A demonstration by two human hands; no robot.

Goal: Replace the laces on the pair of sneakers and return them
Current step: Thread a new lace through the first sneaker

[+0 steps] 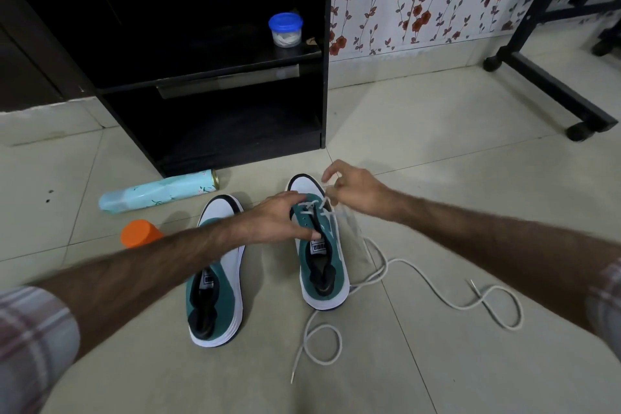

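Note:
Two teal-and-white sneakers stand side by side on the tiled floor, toes pointing away from me. My left hand [282, 218] presses down on the right sneaker [321, 265] at its tongue and eyelets, holding it steady. My right hand [353, 193] pinches a white lace [416, 274] just above that shoe's front eyelets. The lace crosses the lowest eyelets, and its long ends trail in loops over the floor to the right and toward me. The left sneaker [218, 292] has no lace that I can see, and my left forearm crosses over it.
A black open shelf unit [215, 84] stands right behind the shoes, with a blue-lidded jar [285, 30] on its shelf. A pale turquoise can [158, 191] lies on the floor at left, beside an orange cap [139, 233]. A black wheeled frame [544, 77] stands at far right.

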